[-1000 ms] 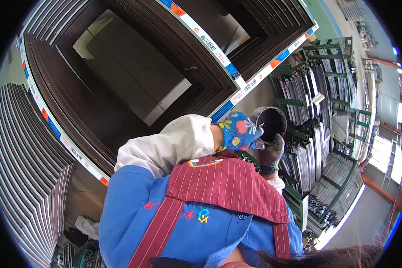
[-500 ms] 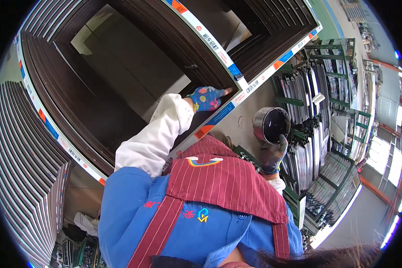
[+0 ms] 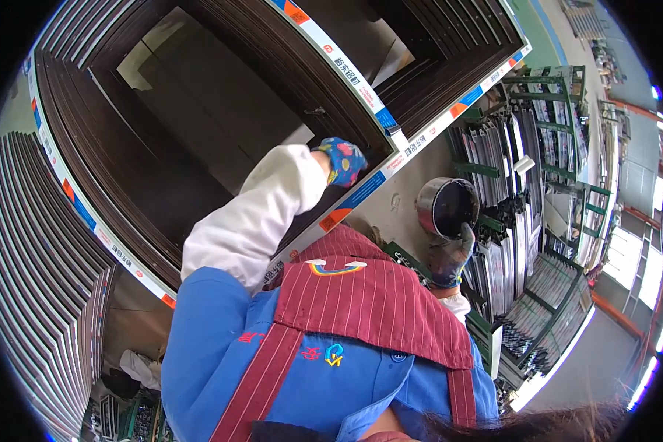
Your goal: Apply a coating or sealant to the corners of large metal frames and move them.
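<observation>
My left hand (image 3: pixel 344 160), in a blue flowered glove, is over the inner corner of a dark brown frame (image 3: pixel 320 132) with white, blue and orange tape on its outer faces. The fingers are curled in; whether they hold anything is hidden. My right hand (image 3: pixel 451 258), in a stained dark glove, grips a round metal can (image 3: pixel 429 209) at its near rim, thumb over the edge. The can is tilted so its mouth shows, and inside it looks dark and shiny.
On the left stand many nested dark frames (image 3: pixel 44 272). Another framed opening (image 3: pixel 449 81) adjoins at the upper right. Green metal racks (image 3: pixel 563 132) packed with profiles stand on the right. A light cloth (image 3: pixel 140 368) lies at the lower left.
My left hand has drawn back slightly from the frame's corner toward me, and its extended finger has curled in. My right hand and the can stay in place.
</observation>
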`<state>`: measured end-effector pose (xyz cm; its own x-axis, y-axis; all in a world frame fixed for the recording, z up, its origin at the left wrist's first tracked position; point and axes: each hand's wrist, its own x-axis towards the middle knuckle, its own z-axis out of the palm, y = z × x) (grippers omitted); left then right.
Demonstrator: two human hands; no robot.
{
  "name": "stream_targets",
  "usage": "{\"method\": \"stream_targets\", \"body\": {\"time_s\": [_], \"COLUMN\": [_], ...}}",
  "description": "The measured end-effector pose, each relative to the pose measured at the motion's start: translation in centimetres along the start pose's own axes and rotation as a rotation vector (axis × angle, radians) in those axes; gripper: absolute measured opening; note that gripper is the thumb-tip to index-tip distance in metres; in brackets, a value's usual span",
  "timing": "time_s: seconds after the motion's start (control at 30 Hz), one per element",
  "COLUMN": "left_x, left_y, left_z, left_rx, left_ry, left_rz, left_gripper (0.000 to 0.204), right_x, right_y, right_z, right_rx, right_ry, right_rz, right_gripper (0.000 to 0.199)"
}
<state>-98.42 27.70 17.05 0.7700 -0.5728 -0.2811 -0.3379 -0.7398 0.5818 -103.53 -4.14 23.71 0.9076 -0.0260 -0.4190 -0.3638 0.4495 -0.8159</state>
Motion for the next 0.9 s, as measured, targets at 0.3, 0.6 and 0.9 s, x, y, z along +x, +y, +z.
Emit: {"method": "stream_targets", "body": {"time_s": [0.3,0.6,0.9], "left_x": [-6.2,-6.9,1.3], "left_y": [10.3,3.6,-4.7], "left_z": [-3.2,-0.6,11.2], "left_rx": [-0.377,-1.389,-0.257], "left_ry": [0.583,0.563,0.447], "left_rz": [0.332,0.268,-0.201], "left_gripper": [0.040,0.024,0.044], "right_x": [0.2,-1.4,-2.8], "right_y": [2.8,2.3,0.1], "right_z": [-2.5,3.1,1.8], "right_rx": [-0.348,-0.418,-0.257], "right_ry": [-0.285,-0.152,0.044], "right_rz": [-0.156,-0.172,-0.016], "right_gripper": [0.035,0.038,0.055]}}
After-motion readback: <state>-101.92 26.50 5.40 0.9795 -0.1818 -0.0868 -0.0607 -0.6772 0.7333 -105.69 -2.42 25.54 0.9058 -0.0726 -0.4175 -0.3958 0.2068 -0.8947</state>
